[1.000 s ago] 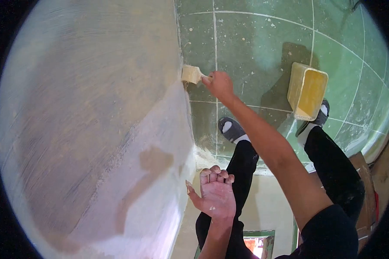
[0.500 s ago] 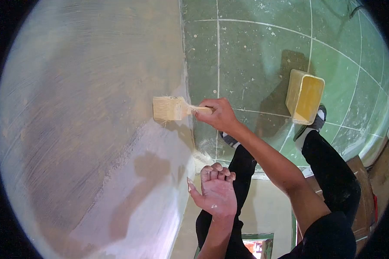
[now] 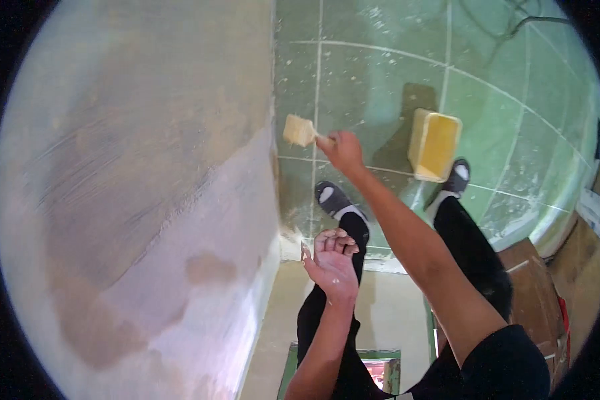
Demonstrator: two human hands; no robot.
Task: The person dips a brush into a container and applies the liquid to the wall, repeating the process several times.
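My right hand [image 3: 343,152] is closed around the handle of a wide paintbrush [image 3: 300,130]. The brush's pale, coated bristles point left and hang over the green floor, apart from the wall [image 3: 153,133]. My left hand [image 3: 333,263] is held palm up with loosely curled fingers and nothing in it; pale smears mark its fingertips and palm. On the wall, a darker coated area borders a paler one along a slanting edge. A yellowish rectangular bucket [image 3: 418,147] stands on the floor to the right of the brush, its inside yellow.
Green floor tiles [image 3: 373,80] with white joints carry pale splashes. My feet in dark slippers [image 3: 333,198] stand near the bucket. A dark cable [image 3: 540,20] lies at the upper right. Brown boards [image 3: 530,287] lie at the lower right.
My right hand has drawn the paintbrush off the wall, to the right and over the floor. The view has shifted somewhat. My left hand stays raised with its fingers curled.
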